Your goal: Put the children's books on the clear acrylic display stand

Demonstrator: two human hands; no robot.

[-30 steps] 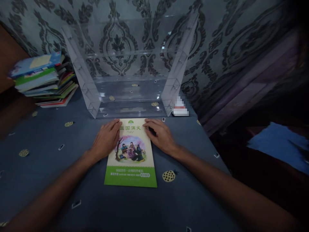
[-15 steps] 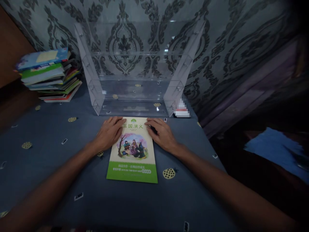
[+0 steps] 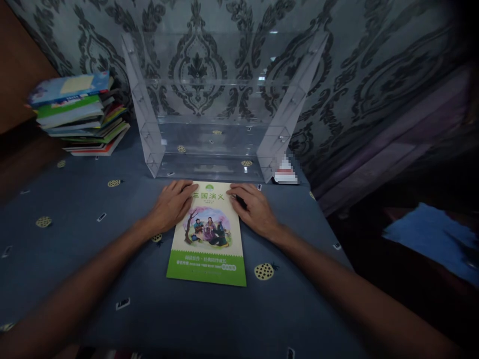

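Note:
A thin paperback book [image 3: 208, 229] with a cream and green cover lies face up on the table. Its cover shows a round picture of several seated figures under a title in Chinese characters. My left hand [image 3: 175, 205] grips the far left corner, fingers curled and fingertips on the edge. At the far right corner, my right hand [image 3: 254, 207] holds the book the same way, its thumb along the side. Just beyond the book's far edge stands a clear acrylic rack [image 3: 209, 172] with stepped shelves.
A stack of books [image 3: 80, 114] stands at the back left. Beside the rack's right foot is a small blurred white and red object [image 3: 286, 172]. The dark blue tablecloth [image 3: 86, 259] has a pineapple print. Blue cloth [image 3: 430, 239] lies beyond the table's right edge, and a patterned wall rises behind.
The whole view has shifted a little, so everything appears slightly farther right. Both hands stay on the book's far corners, and the book has not visibly moved on the table.

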